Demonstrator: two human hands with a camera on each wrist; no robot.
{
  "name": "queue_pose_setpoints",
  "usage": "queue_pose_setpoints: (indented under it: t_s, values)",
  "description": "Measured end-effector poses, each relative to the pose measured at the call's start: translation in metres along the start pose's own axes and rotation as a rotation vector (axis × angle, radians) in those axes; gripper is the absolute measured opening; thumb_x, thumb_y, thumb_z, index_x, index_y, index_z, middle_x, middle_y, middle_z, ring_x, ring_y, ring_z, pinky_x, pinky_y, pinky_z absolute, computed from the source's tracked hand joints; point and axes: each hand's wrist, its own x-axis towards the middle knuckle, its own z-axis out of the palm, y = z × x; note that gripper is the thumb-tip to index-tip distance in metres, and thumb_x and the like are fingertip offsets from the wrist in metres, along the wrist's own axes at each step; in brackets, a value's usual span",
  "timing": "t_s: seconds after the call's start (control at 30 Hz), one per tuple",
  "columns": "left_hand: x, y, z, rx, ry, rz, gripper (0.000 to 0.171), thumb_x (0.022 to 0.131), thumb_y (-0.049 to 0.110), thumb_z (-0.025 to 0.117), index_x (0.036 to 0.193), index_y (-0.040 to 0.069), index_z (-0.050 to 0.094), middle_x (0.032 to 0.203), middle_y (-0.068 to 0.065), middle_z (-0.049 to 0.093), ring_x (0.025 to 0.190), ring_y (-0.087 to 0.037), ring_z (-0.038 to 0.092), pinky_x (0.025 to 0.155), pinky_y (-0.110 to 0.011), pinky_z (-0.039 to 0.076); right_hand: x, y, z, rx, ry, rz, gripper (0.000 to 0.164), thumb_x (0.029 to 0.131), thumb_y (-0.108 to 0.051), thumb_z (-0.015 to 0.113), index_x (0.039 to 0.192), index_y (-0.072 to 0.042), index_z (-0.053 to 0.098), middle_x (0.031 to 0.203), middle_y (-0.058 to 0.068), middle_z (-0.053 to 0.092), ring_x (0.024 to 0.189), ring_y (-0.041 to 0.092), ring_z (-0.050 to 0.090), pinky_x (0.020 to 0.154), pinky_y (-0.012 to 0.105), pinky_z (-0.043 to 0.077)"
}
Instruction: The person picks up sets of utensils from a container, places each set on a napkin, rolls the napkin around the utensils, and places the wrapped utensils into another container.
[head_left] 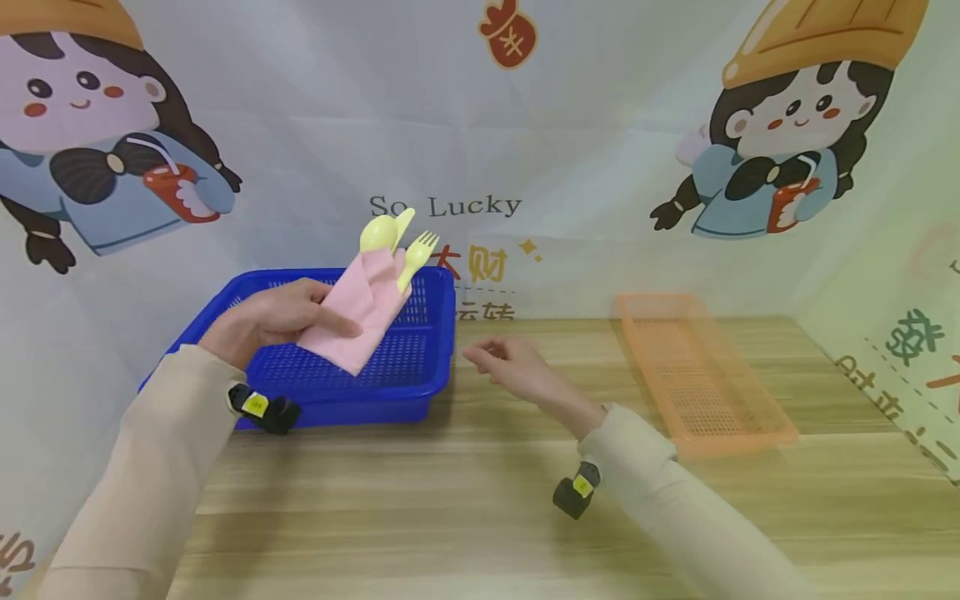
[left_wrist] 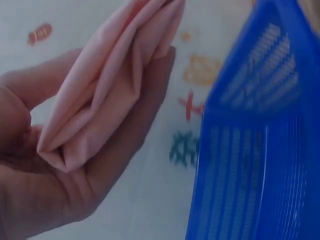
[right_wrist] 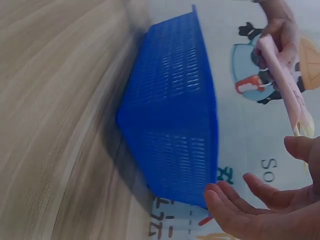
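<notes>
My left hand point(head_left: 277, 312) holds a folded pink napkin point(head_left: 363, 312) between thumb and fingers, above the blue plastic basket point(head_left: 352, 410). Out of the napkin's upper end stick a pale yellow spoon point(head_left: 378, 234), a fork point(head_left: 415, 260) and the tip of what looks like a knife point(head_left: 404, 222); their lower parts are hidden in the folds. In the left wrist view the napkin point(left_wrist: 107, 95) lies across the fingers. My right hand point(head_left: 517, 367) hovers beside the basket's right end with fingers loosely bent, holding nothing. The right wrist view shows its fingers spread apart.
An orange mesh basket point(head_left: 738, 444) lies on the wood-grain table point(head_left: 420, 517) at the right. Behind the table hangs a printed white cloth point(head_left: 600, 150), which also runs along both sides. The blue basket stands near that backdrop.
</notes>
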Motion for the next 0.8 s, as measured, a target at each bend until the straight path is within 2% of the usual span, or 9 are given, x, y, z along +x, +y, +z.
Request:
queue_pose_setpoints:
  t_s: [0.13,0.23,0.33,0.47,0.57,0.63,0.73,0.8]
  values:
    - [0.007,-0.005,-0.026,0.095,-0.041,-0.11,0.045,0.082,0.014,0.061,0.115,-0.009,0.041,0.079,-0.003,0.061,0.07,-0.014,0.061,0.066,-0.029,0.052,0.015,0.001,0.01,-0.094,-0.005,0.074,0.043,0.09,-0.035,0.05,0.114,0.001,0.054,0.104,0.012,0.06,0.092,0.021,0.056,0.078,0.031,0.049]
    - [0.015,-0.01,-0.04,0.14,-0.076,-0.2,0.05,0.083,0.014,0.061,0.119,-0.01,0.037,0.082,-0.003,0.06,0.072,-0.014,0.061,0.068,-0.029,0.052,0.023,0.001,0.019,-0.139,-0.012,0.104,0.048,0.089,-0.038,0.05,0.114,0.003,0.053,0.11,0.015,0.058,0.098,0.024,0.055,0.084,0.036,0.046]
    - [0.024,-0.018,-0.05,0.143,-0.114,-0.296,0.049,0.082,0.013,0.062,0.117,-0.01,0.037,0.082,-0.003,0.059,0.073,-0.013,0.06,0.071,-0.029,0.051,0.029,0.001,0.029,-0.141,-0.024,0.114,0.05,0.089,-0.038,0.05,0.117,0.003,0.051,0.115,0.017,0.057,0.109,0.028,0.051,0.092,0.039,0.042]
    - [0.036,-0.032,-0.057,0.187,-0.198,-0.39,0.036,0.081,0.009,0.062,0.105,-0.009,0.042,0.078,-0.002,0.059,0.071,-0.011,0.058,0.07,-0.026,0.05,0.033,0.003,0.04,-0.127,-0.025,0.097,0.046,0.089,-0.035,0.051,0.118,0.001,0.05,0.111,0.017,0.06,0.107,0.027,0.053,0.094,0.038,0.04]
    - [0.046,-0.042,-0.059,0.317,-0.279,-0.422,0.032,0.081,0.011,0.06,0.101,-0.01,0.047,0.08,-0.002,0.059,0.073,-0.01,0.057,0.072,-0.025,0.049,0.034,0.007,0.046,-0.13,-0.004,0.088,0.045,0.089,-0.033,0.051,0.115,0.003,0.051,0.105,0.018,0.062,0.1,0.027,0.057,0.091,0.038,0.042]
    - [0.052,-0.048,-0.058,0.434,-0.314,-0.437,0.039,0.08,0.017,0.061,0.103,-0.012,0.048,0.086,-0.004,0.059,0.078,-0.012,0.056,0.074,-0.027,0.048,0.034,0.011,0.05,-0.106,0.008,0.085,0.044,0.09,-0.032,0.05,0.113,0.005,0.051,0.103,0.019,0.062,0.097,0.027,0.058,0.089,0.038,0.044]
    - [0.059,-0.053,-0.054,0.598,-0.307,-0.463,0.051,0.077,0.025,0.065,0.109,-0.011,0.049,0.1,-0.015,0.057,0.087,-0.017,0.052,0.078,-0.03,0.048,0.033,0.015,0.055,-0.092,0.021,0.115,0.046,0.091,-0.033,0.047,0.115,0.006,0.05,0.107,0.02,0.059,0.101,0.028,0.056,0.091,0.039,0.042]
    - [0.062,-0.053,-0.052,0.654,-0.284,-0.481,0.055,0.075,0.028,0.068,0.111,-0.009,0.05,0.111,-0.022,0.053,0.092,-0.021,0.05,0.078,-0.031,0.048,0.032,0.017,0.058,-0.098,0.035,0.129,0.048,0.092,-0.034,0.045,0.117,0.007,0.047,0.112,0.021,0.055,0.103,0.029,0.054,0.092,0.041,0.041]
